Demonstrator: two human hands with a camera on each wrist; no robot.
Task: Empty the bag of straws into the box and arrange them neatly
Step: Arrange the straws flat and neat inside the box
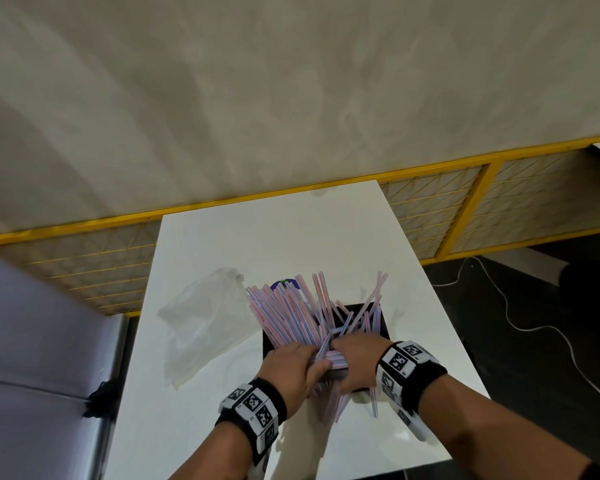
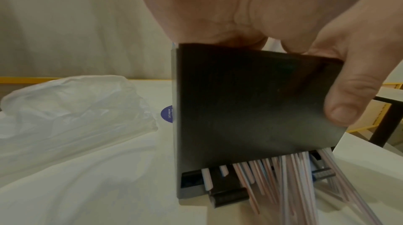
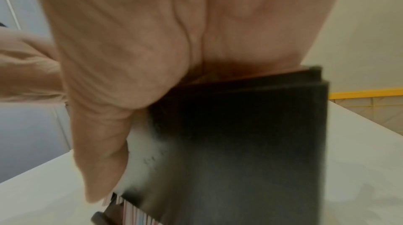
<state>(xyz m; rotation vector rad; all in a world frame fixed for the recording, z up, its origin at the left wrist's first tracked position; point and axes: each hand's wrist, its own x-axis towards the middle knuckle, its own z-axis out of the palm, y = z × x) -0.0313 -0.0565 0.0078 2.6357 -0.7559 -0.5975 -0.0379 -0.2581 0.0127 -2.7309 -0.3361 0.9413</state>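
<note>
Hands [image 1: 293, 363] clasp straws [image 1: 284, 313] over box [image 1: 383, 322].

Box [image 1: 378, 320] on table [image 1: 243, 233], straws [image 1: 284, 313] in it, bag [image 1: 201, 317] lying left of box

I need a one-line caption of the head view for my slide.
Both hands, left hand and right hand, gather striped straws over a black box; empty plastic bag lies beside it.

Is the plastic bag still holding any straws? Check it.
No. The bag lies limp and see-through on the table, left of the box.
</note>
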